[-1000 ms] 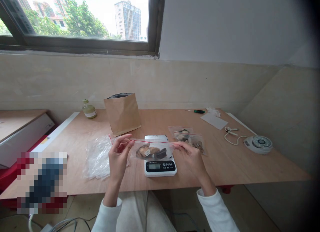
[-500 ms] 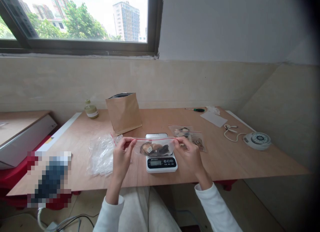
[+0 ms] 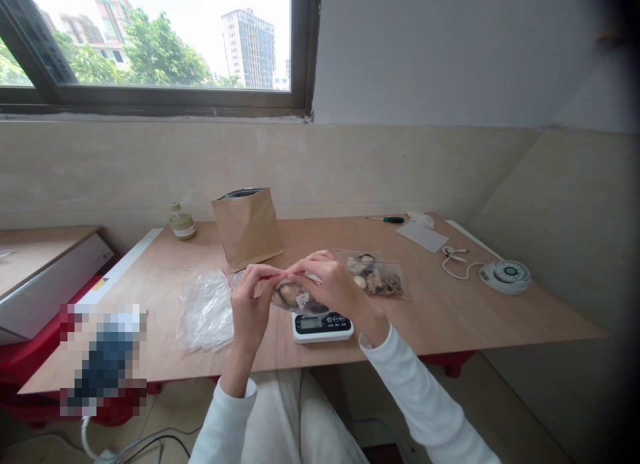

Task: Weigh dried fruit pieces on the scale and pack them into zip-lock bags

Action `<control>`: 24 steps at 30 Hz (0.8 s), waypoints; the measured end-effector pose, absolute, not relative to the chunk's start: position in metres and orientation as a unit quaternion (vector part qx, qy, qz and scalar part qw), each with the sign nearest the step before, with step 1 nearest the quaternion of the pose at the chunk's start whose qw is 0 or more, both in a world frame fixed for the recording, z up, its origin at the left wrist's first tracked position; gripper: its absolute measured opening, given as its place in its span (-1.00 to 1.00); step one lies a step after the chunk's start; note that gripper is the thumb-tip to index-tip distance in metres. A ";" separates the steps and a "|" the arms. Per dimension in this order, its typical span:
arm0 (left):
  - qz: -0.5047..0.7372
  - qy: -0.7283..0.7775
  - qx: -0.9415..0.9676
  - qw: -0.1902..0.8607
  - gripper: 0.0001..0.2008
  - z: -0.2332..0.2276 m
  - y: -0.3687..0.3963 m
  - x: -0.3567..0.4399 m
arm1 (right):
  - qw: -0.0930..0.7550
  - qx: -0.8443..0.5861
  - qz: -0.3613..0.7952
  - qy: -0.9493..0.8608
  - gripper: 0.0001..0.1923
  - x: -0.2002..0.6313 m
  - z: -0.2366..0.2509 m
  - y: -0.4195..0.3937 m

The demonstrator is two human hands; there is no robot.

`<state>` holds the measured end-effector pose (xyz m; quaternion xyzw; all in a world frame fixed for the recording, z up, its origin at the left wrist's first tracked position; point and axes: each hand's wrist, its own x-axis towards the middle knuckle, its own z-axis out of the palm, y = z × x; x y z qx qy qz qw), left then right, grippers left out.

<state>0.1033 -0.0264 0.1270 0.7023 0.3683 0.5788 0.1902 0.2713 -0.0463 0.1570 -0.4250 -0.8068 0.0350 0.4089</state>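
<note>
You pinch the filled zip bag by its red seal strip with your left hand and right hand just above the scale, sealing apparently underway, another filled bag already lying aside.

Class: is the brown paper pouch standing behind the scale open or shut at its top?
Open: the brown paper pouch stands upright, its top edges parted, dark lining showing.
</note>
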 end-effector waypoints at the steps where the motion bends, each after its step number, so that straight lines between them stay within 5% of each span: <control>1: 0.585 0.365 0.697 0.197 -0.91 0.128 -0.026 0.102 | 0.404 -0.422 0.023 -0.811 -0.80 0.269 0.158 -0.044; 9: 0.582 0.367 0.677 0.260 -0.92 0.125 -0.029 0.098 | 0.376 -0.434 -0.112 -0.811 -0.77 0.260 0.153 -0.039; 16: 0.614 0.407 0.638 0.224 -0.90 0.122 -0.029 0.096 | 0.330 -0.440 -0.083 -0.831 -0.81 0.263 0.155 -0.039; 24: 0.579 0.385 0.672 0.256 -0.86 0.122 -0.027 0.099 | 0.374 -0.469 -0.078 -0.796 -0.76 0.265 0.142 -0.033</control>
